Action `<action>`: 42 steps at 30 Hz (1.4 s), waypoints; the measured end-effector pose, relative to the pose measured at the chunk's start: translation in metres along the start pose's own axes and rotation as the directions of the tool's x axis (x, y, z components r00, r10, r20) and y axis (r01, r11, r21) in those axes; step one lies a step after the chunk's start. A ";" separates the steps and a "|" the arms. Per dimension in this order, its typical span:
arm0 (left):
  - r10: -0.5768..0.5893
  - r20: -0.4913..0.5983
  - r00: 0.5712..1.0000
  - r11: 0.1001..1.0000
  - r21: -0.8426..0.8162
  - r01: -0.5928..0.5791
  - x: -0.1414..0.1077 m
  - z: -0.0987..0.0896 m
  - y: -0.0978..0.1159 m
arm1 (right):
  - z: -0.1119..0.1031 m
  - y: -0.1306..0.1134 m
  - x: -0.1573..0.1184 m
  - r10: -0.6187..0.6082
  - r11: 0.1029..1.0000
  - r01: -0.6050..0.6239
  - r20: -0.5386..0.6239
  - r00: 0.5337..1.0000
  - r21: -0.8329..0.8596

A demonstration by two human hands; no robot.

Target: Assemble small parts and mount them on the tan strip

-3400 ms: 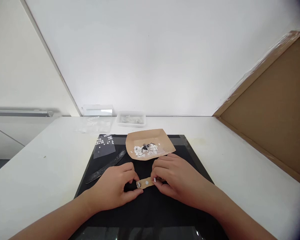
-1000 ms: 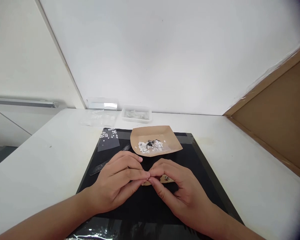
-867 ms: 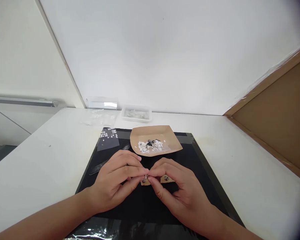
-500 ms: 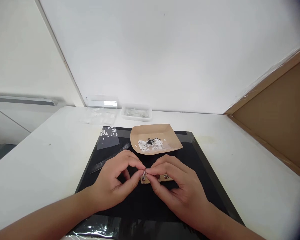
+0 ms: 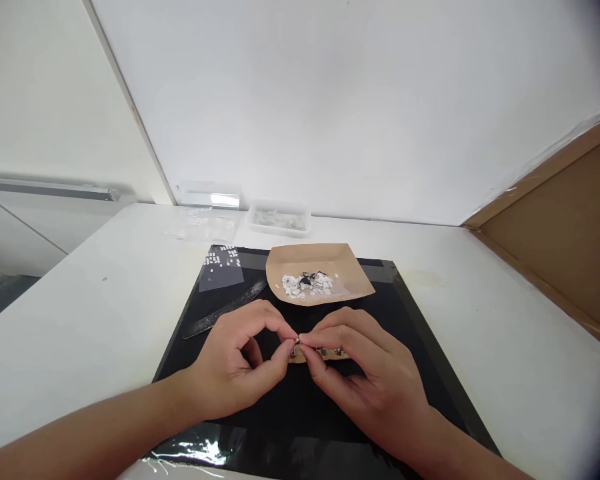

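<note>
Pinched between the fingertips of both hands is a tiny shiny metallic piece (image 5: 297, 341), too small to name. My left hand (image 5: 243, 357) closes thumb and forefinger on its left side. From the right, my right hand (image 5: 375, 367) holds it in a thumb-and-finger pinch. Just behind and below the fingertips lies a tan strip (image 5: 336, 357), partly covered by my right hand. It bears small shiny round pieces (image 5: 339, 351). Everything here is over a black mat (image 5: 280, 413).
A brown paper tray (image 5: 315, 257) with white and black scraps sits beyond my hands. Left of it are a dark sheet with white bits (image 5: 221, 279) and a nail-file-like strip (image 5: 225, 310). Farther back stand a clear plastic box (image 5: 280, 230) and clear bags (image 5: 205, 223).
The head view has shifted slightly, so the scene sits a little to the right. Both hands keep their pinch, and the small piece between the fingertips looks turned.
</note>
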State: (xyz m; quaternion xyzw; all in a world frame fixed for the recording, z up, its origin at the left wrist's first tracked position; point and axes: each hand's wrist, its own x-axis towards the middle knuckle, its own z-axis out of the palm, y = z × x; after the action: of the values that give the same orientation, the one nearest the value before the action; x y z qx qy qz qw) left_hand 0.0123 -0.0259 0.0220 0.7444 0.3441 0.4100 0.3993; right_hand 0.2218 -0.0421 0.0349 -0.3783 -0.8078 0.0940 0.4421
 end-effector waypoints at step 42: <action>0.004 -0.079 0.997 0.978 0.211 0.012 -0.002 0.004 0.005 | 0.005 0.000 -0.005 0.194 0.975 -0.204 0.120 0.974 0.085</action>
State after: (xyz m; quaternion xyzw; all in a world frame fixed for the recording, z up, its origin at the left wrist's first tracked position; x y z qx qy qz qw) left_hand 0.0163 -0.0307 0.0243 0.7650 0.4026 0.3996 0.3050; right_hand 0.2198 -0.0443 0.0291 -0.4297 -0.7835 0.1979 0.4029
